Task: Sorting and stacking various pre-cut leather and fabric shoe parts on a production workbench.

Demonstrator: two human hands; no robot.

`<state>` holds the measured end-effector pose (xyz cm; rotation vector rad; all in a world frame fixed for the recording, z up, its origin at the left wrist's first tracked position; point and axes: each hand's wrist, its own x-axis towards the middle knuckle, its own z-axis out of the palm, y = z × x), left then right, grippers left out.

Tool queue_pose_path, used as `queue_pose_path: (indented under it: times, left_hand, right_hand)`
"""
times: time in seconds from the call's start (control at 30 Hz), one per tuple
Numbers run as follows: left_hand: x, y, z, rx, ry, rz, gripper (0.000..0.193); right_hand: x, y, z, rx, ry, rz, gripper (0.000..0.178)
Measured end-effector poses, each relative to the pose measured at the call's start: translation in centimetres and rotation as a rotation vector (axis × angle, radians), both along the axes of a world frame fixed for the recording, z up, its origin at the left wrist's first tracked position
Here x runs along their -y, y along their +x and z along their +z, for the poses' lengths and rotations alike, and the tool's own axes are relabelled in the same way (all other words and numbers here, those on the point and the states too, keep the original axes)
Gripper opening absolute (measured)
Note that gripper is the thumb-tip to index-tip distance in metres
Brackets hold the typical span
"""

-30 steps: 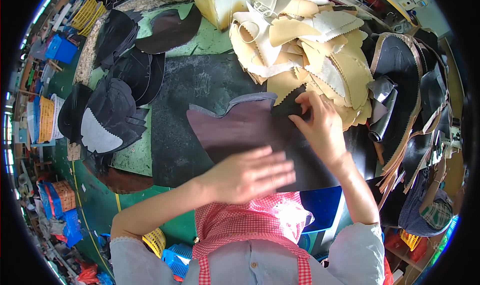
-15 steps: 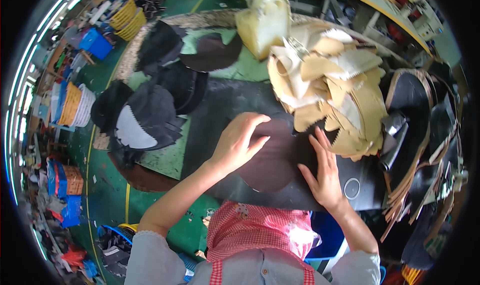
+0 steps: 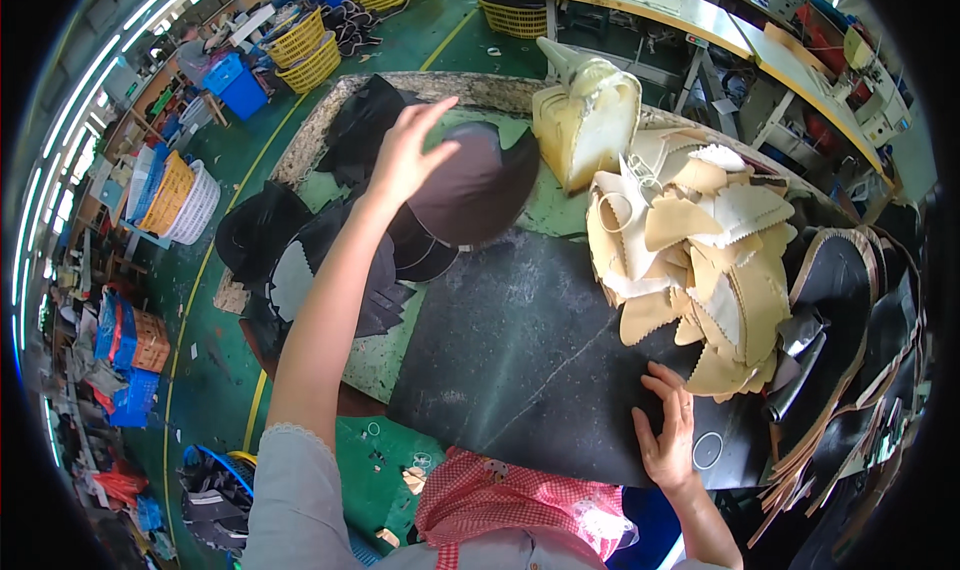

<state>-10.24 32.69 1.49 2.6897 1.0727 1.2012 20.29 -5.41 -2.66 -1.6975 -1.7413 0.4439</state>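
My left hand [image 3: 408, 155] is stretched out to the far left, thumb and fingers apart. Right beside it is a rounded dark brown piece of material [image 3: 470, 195], lying over other dark cut pieces; no grip on it shows. My right hand [image 3: 667, 432] hangs low over the near right part of the black mat [image 3: 500, 340], fingers loosely spread and holding nothing. A thin pale ring [image 3: 708, 450] lies just right of that hand. Beyond it rises a heap of tan and cream cut pieces [image 3: 740, 260] with jagged edges.
Black cut pieces [image 3: 262, 220] are stacked at the table's left. A yellowish plastic container [image 3: 588, 120] stands at the back. Dark strips and a long black piece [image 3: 840, 290] crowd the right edge. Crates and bins [image 3: 235, 88] stand on the green floor, and worktables [image 3: 610, 2] lie beyond.
My left hand has moved from the mat to the far left, and the dark brown piece has gone there too. My right hand has stayed near the mat's right side. The view has shifted.
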Motion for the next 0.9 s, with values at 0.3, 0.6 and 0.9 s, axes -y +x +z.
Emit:
queue_pose_path:
  times: [0.3,0.6,0.9]
  left_hand:
    - [4.1,4.0,-4.7,-0.537,-0.273,0.060,0.083]
    - [0.9,4.4,0.8,0.100,0.054,0.302,0.052]
    - [-0.8,8.5,-8.1,-0.325,-0.447,0.317,0.073]
  right_hand:
    - [0.1,-0.1,-0.1,0.053,-0.013,-0.020,0.039]
    - [-0.3,-0.1,-0.6,0.047,-0.038,-0.032,0.030]
    - [0.1,-0.3,-0.7,0.015,-0.015,-0.049,0.027]
